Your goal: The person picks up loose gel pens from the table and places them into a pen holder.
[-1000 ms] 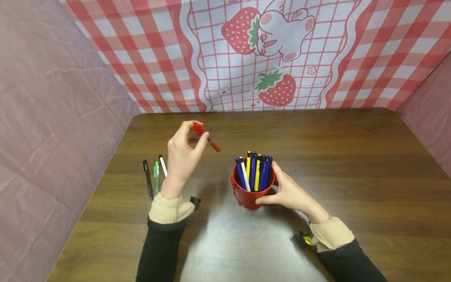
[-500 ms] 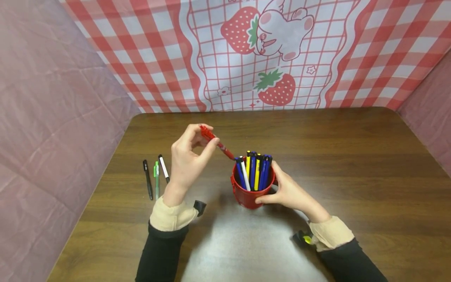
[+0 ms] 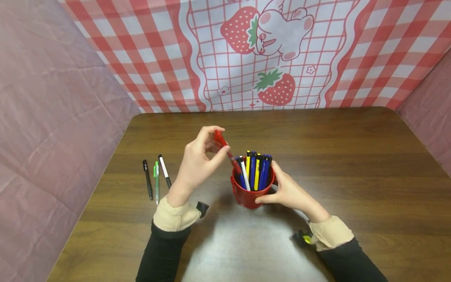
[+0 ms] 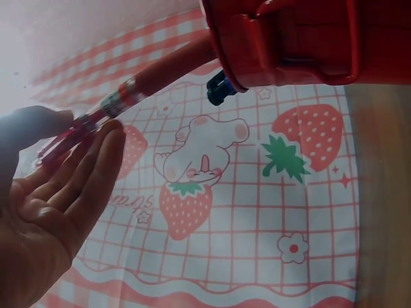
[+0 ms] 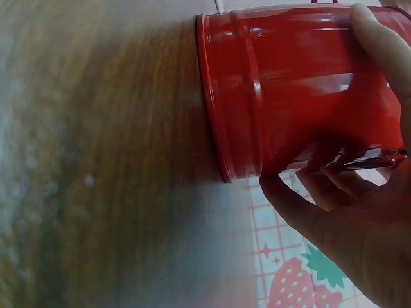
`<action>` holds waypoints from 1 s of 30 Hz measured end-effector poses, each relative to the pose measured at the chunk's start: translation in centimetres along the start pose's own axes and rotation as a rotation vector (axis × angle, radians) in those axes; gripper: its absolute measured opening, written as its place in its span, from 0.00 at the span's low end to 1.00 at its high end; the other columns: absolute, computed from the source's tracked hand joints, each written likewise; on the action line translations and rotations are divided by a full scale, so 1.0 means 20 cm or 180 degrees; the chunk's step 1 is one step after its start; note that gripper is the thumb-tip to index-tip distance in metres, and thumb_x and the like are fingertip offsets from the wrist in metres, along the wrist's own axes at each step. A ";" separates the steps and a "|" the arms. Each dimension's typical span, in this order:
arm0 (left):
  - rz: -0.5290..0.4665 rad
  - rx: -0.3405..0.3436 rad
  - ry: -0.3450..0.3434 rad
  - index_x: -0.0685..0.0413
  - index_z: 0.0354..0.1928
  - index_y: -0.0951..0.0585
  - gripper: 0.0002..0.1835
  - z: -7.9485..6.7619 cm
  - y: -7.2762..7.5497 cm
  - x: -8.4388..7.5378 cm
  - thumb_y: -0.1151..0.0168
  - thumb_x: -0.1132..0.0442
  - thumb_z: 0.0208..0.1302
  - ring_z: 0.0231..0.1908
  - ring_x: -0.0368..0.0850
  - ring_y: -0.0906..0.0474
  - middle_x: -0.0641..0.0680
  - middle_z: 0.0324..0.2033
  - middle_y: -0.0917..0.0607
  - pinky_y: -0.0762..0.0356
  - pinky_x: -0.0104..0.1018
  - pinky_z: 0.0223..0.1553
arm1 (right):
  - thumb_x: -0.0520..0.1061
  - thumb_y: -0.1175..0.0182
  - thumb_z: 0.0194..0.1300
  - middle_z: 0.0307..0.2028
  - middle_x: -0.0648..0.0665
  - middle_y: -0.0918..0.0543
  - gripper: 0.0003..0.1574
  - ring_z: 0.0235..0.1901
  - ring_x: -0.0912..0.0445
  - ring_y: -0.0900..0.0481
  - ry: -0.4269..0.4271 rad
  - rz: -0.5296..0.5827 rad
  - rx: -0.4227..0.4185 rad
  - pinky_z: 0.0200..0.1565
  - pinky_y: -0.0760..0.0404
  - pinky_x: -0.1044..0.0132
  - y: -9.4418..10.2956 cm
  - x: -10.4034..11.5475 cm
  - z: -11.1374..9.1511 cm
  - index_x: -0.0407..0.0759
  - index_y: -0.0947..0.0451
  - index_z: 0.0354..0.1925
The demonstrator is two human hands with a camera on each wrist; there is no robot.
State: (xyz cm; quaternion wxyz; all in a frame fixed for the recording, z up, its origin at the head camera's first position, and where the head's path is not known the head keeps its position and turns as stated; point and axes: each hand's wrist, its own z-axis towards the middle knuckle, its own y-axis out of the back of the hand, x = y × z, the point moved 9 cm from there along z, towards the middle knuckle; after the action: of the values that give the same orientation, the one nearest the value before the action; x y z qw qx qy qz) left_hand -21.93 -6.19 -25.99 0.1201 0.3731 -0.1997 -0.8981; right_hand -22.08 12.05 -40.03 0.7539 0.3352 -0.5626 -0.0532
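My left hand (image 3: 201, 160) pinches a red pen (image 3: 220, 138) near its upper end, between thumb and fingers. The pen slants down, its lower end inside the mouth of a red bucket (image 3: 249, 199). Several blue, yellow and white pens (image 3: 257, 172) stand upright in that bucket. Around its right side curls my right hand (image 3: 290, 192), thumb on the front wall and fingers behind. In the left wrist view the red pen (image 4: 148, 80) passes the bucket's rim (image 4: 225, 58). The right wrist view shows the bucket (image 5: 308, 90) standing on the table, gripped by the right hand (image 5: 359, 218).
Left of the left hand, a black pen (image 3: 148, 180), a green pen (image 3: 157, 182) and a white pen with black ends (image 3: 164, 170) lie on the wooden table (image 3: 334, 156). A checked strawberry cloth (image 3: 267, 55) hangs behind the table's far edge.
My left hand has carried the red pen rightward to the bucket, and the pen's lower end has gone in past the rim. My right hand and the bucket have stayed put.
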 end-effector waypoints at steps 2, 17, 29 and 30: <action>0.0085 0.0174 0.0092 0.60 0.49 0.31 0.19 0.00 -0.03 0.02 0.38 0.68 0.56 0.28 0.38 0.20 0.53 0.30 0.19 0.24 0.26 0.24 | 0.55 0.24 0.35 0.52 0.44 0.27 0.62 0.48 0.53 0.27 -0.0008 0.0019 0.0013 0.53 0.30 0.50 0.00 0.00 0.00 0.48 0.48 0.63; 0.0635 0.1003 0.0415 0.55 0.38 0.28 0.12 -0.03 -0.18 0.10 0.36 0.63 0.55 0.28 0.37 0.21 0.49 0.29 0.19 0.23 0.26 0.30 | 0.55 0.25 0.36 0.54 0.46 0.29 0.62 0.50 0.53 0.28 -0.0052 0.0111 0.0058 0.54 0.30 0.51 -0.01 -0.01 0.00 0.50 0.49 0.64; 0.0850 0.1223 0.0695 0.53 0.35 0.25 0.07 -0.04 -0.23 0.15 0.40 0.57 0.59 0.24 0.36 0.27 0.46 0.24 0.21 0.28 0.26 0.24 | 0.55 0.24 0.35 0.52 0.47 0.27 0.62 0.48 0.54 0.27 -0.0045 0.0123 0.0023 0.54 0.30 0.52 0.00 -0.01 0.01 0.50 0.48 0.63; 0.0848 0.1234 0.0718 0.52 0.35 0.25 0.07 -0.04 -0.23 0.16 0.41 0.57 0.60 0.24 0.36 0.28 0.46 0.24 0.22 0.28 0.26 0.24 | 0.55 0.24 0.35 0.52 0.47 0.27 0.62 0.49 0.54 0.27 -0.0042 0.0114 0.0024 0.54 0.30 0.52 0.00 -0.01 0.01 0.50 0.48 0.63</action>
State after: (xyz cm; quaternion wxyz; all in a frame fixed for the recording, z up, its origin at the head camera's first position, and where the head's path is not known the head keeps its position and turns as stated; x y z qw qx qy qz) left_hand -23.81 -3.45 -30.64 0.1851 0.4573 -0.4008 -0.7720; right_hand -22.30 12.08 -40.16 0.7498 0.3275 -0.5736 -0.0398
